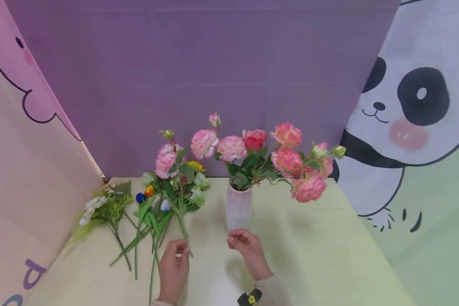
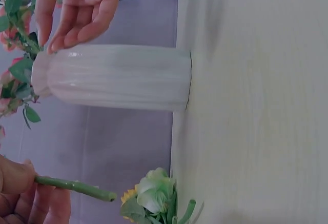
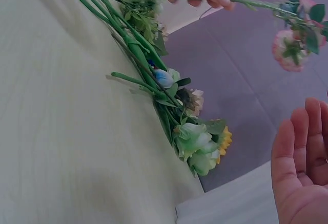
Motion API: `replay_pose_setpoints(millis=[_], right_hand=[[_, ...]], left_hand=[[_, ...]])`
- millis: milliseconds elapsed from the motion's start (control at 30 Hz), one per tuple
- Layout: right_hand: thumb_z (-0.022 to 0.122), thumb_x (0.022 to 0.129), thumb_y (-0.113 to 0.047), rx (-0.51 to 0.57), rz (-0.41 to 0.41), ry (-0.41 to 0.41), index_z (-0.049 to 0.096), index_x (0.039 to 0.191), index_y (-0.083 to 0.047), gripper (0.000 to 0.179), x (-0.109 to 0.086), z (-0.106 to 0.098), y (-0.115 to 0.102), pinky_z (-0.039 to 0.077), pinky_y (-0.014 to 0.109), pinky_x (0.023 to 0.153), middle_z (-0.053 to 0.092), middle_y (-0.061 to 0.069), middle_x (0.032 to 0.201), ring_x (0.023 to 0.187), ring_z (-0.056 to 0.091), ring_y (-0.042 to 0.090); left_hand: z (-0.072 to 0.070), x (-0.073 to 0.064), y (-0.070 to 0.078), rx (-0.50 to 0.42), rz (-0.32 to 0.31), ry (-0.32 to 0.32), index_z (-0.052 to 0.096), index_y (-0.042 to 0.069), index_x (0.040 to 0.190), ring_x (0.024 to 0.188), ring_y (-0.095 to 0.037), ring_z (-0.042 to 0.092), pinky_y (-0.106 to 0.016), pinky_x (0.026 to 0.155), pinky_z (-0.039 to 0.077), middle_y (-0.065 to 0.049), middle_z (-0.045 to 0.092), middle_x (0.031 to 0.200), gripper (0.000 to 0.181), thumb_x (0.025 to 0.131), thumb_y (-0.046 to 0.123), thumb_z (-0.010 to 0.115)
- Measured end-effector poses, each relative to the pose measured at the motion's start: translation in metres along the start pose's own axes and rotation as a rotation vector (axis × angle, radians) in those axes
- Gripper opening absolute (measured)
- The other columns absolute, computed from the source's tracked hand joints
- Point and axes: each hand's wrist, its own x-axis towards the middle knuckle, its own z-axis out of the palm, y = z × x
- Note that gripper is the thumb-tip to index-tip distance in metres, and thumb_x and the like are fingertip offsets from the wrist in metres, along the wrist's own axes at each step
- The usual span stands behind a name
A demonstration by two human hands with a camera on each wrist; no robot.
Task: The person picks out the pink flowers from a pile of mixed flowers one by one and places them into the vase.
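My left hand (image 1: 173, 270) pinches a green stem near its lower end, left of the vase. The stem belongs to a pink peony spray (image 1: 166, 160) that rises away from me, leafy toward the top. The cut stem end (image 2: 105, 196) pokes out past the fingers in the left wrist view. A ribbed white vase (image 1: 239, 208) stands upright, filled with pink and coral peonies (image 1: 287, 160) that lean to the right. My right hand (image 1: 250, 250) is in front of the vase with nothing in its grasp; the right wrist view shows its fingers (image 3: 302, 147) lightly bent.
Left of the vase lie several loose flowers, including green-white roses (image 3: 193, 139), a yellow flower (image 1: 196, 166) and blue and orange tulips (image 1: 141, 197). Farther left lies a white-flowered bunch (image 1: 95, 208). A purple backdrop (image 1: 229, 63) rises behind the table (image 1: 317, 255).
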Motion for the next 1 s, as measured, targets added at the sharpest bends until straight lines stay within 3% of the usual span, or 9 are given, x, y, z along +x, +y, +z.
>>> replay_pose_setpoints(millis=[233,467,667,833,1000], right_hand=[[0.065,0.085,-0.003,-0.030,-0.013,-0.070,0.054,0.104,0.019,0.031,-0.010,0.009,-0.004,0.055,0.026,0.076,0.065,0.005,0.085,0.078,0.062,0.013],[0.066,0.086,-0.008,-0.138,-0.100,-0.114,0.060,0.106,0.011,0.028,-0.017,0.020,-0.014,0.054,0.025,0.080,0.066,0.019,0.099,0.088,0.064,0.013],[0.065,0.087,-0.006,-0.121,-0.190,-0.165,0.059,0.112,0.010,0.030,-0.021,0.030,-0.017,0.054,0.026,0.083,0.061,0.028,0.109,0.096,0.063,0.011],[0.066,0.085,-0.002,-0.099,-0.304,-0.156,0.060,0.106,0.012,0.025,-0.022,0.032,-0.018,0.055,0.028,0.081,0.061,0.030,0.104,0.092,0.064,0.010],[0.068,0.082,0.002,-0.115,-0.320,-0.071,0.064,0.094,0.009,0.014,-0.022,0.033,-0.024,0.057,0.027,0.072,0.064,0.024,0.093,0.083,0.065,0.009]], left_hand=[[0.009,-0.010,0.004,-0.053,0.169,0.064,0.059,0.006,0.091,0.076,-0.007,0.056,-0.020,0.059,0.053,0.002,0.058,0.085,0.024,0.076,-0.011,0.069],[0.018,-0.017,0.013,-0.057,0.286,0.076,0.058,0.007,0.088,0.074,-0.006,0.056,-0.019,0.058,0.052,0.003,0.058,0.085,0.028,0.072,-0.013,0.071],[0.026,-0.023,0.018,-0.076,0.404,0.091,0.058,0.007,0.086,0.072,-0.006,0.057,-0.013,0.059,0.049,0.004,0.057,0.082,0.031,0.069,-0.014,0.073],[0.032,-0.025,0.023,-0.120,0.509,0.089,0.058,0.009,0.087,0.071,-0.006,0.057,-0.009,0.060,0.046,0.003,0.057,0.081,0.029,0.070,-0.010,0.071],[0.036,-0.024,0.029,-0.140,0.554,0.088,0.058,0.010,0.086,0.071,-0.006,0.057,-0.008,0.059,0.047,0.004,0.056,0.082,0.030,0.070,-0.011,0.072]])
